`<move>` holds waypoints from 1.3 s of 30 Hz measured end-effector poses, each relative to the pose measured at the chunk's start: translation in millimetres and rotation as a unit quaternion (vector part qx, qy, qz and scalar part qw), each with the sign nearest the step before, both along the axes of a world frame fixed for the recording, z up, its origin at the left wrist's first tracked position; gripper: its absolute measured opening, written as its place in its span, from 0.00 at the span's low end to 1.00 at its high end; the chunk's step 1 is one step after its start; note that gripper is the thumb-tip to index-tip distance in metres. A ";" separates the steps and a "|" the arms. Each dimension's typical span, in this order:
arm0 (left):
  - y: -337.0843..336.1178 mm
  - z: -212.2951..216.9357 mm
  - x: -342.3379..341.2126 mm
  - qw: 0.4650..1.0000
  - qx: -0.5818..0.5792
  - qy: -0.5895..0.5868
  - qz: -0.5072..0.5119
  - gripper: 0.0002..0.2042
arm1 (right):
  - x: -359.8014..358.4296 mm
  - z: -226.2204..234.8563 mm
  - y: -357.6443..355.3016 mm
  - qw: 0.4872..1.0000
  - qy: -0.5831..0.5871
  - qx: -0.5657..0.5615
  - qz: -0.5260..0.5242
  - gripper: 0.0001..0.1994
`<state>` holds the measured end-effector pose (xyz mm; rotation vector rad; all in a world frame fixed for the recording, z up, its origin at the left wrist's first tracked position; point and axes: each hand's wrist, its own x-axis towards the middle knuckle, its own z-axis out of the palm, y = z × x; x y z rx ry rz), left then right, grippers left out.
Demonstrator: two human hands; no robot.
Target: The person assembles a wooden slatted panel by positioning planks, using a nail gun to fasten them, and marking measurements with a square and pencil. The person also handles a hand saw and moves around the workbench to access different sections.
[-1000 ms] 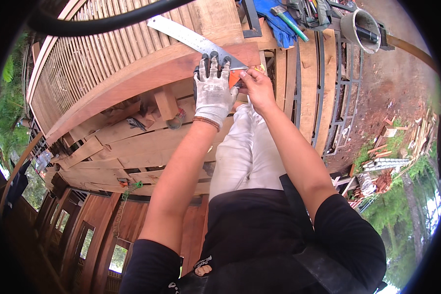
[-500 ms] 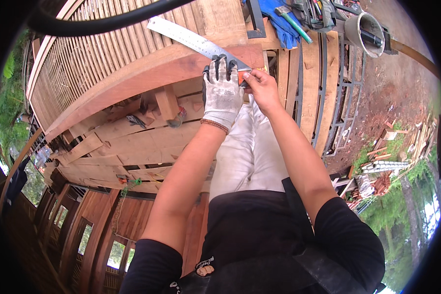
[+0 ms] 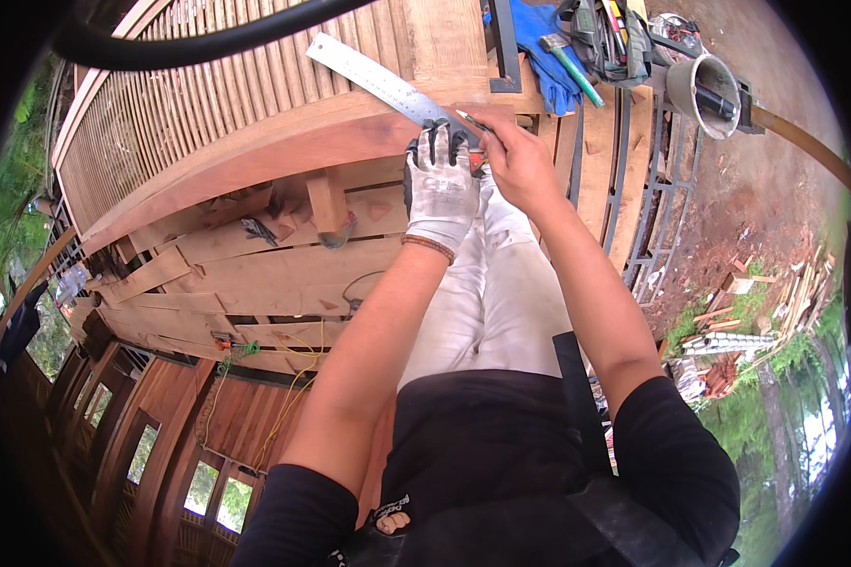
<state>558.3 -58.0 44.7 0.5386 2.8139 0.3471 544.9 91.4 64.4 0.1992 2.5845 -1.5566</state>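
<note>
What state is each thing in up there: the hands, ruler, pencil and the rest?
Left hand: gloved, pressed flat on the ruler.
Right hand: bare, gripping the pencil.
Metal ruler: lying slanted across the beam.
Pencil: tip by the ruler's edge.
Reddish beam: lying under the ruler.
Blue gloves: unworn, lying on planks.
Grey pipe: open end showing.

We see the left hand, in a white work glove, pressing a long steel ruler on the curved reddish wooden beam; beside the ruler, the bare right hand pinches a slim pencil.
</note>
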 end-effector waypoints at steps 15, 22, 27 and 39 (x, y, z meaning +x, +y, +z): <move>2.6 5.8 0.5 1.000 -0.002 -0.014 0.016 0.29 | -19.4 12.4 18.7 0.966 -0.031 0.165 0.197 0.15; 3.0 13.9 -2.7 0.996 -0.049 -0.074 0.003 0.33 | 1.2 31.3 42.2 0.974 -0.047 0.143 0.172 0.13; 1.4 9.8 0.3 0.995 -0.063 -0.073 -0.007 0.34 | 0.8 19.3 34.1 0.989 -0.134 0.025 0.060 0.10; -1.1 -6.0 6.1 0.999 0.024 0.026 0.013 0.28 | -25.4 -1.6 9.7 0.973 -0.200 -0.112 0.026 0.13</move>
